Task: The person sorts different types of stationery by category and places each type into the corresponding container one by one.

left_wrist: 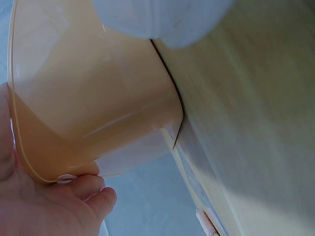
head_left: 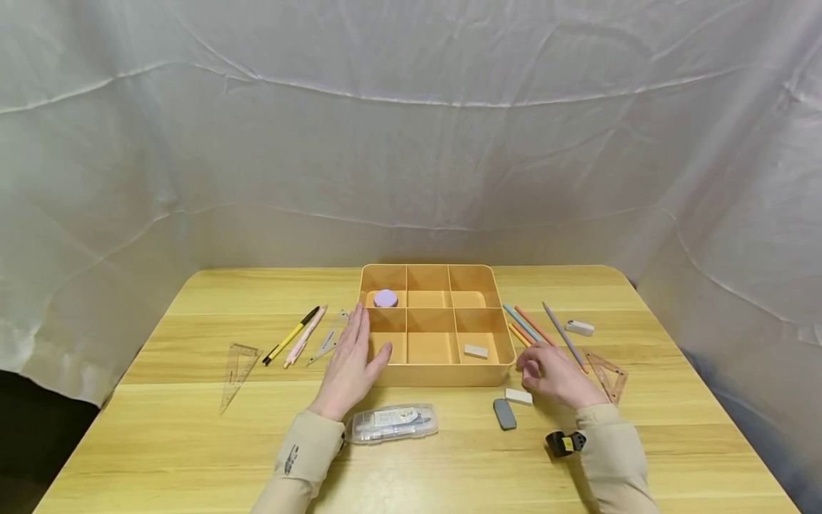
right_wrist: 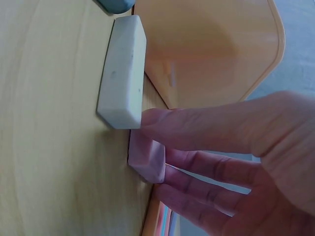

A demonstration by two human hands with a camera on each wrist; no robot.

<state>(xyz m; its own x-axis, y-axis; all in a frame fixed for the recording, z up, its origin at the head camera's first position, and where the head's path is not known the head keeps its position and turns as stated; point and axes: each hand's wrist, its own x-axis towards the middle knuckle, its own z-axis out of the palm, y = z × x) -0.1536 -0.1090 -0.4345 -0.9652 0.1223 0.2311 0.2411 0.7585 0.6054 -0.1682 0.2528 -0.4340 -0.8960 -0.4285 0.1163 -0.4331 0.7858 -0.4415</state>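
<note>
two beige sleeves point(head_left: 310, 450), nearest, reaching over a wood-grain table point(head_left: 160, 442); one black wrist-worn device point(head_left: 565, 444) beside the right cuff. one clear pencil case point(head_left: 393, 424), near the left cuff, slender contents showing through. one grey eraser point(head_left: 504, 414), rounded, just beside one white eraser point(head_left: 518, 396), both in front of the organizer tray. one pink eraser point(right_wrist: 147, 157), near the tray's right front corner, pinched between thumb and fingers of the right hand point(head_left: 560, 375); whether lifted or resting, cannot tell. one left hand point(head_left: 349, 368), fingers extended along the tray's left wall, thumb spread over the front rim. two tinted set squares, one far left point(head_left: 232, 378), one beyond the right wrist point(head_left: 599, 371). one orange organizer tray point(head_left: 443, 375), six compartments, mid-table; a block eraser point(head_left: 476, 351), pale, in the front right compartment. left of tray: one yellow-and-black pen point(head_left: 291, 336), one pink pen point(head_left: 305, 337), one clear set square point(head_left: 330, 337) partly behind the hand. right of tray: several coloured pencils point(head_left: 536, 328), one sleeved eraser point(head_left: 579, 328). one lilac round item point(head_left: 385, 298), rear left compartment. one pale curtain point(head_left: 411, 157), hung behind.
</note>
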